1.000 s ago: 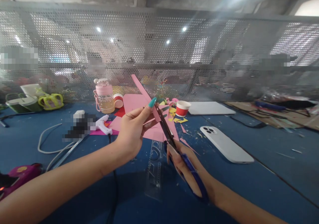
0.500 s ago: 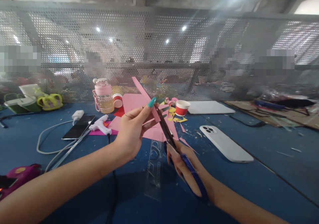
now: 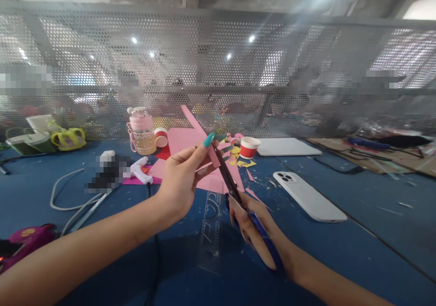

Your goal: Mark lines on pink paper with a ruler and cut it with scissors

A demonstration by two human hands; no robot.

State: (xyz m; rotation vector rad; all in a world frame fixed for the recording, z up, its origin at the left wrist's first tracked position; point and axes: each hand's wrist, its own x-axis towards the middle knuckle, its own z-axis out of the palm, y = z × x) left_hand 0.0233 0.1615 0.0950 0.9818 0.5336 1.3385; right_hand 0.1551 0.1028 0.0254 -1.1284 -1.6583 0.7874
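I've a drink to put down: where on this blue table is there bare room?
Between the right forearm and the white phone; also left of the white cable, between the yellow holder and magenta object. The middle is crowded: pink paper, yellow scraps, red-and-white cup.

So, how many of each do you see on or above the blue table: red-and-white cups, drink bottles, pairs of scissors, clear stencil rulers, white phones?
Red-and-white cups: 2 (one upright, one on its side)
Drink bottle: 1
Scissors: 1
Clear stencil ruler: 1
White phone: 1
Total: 6
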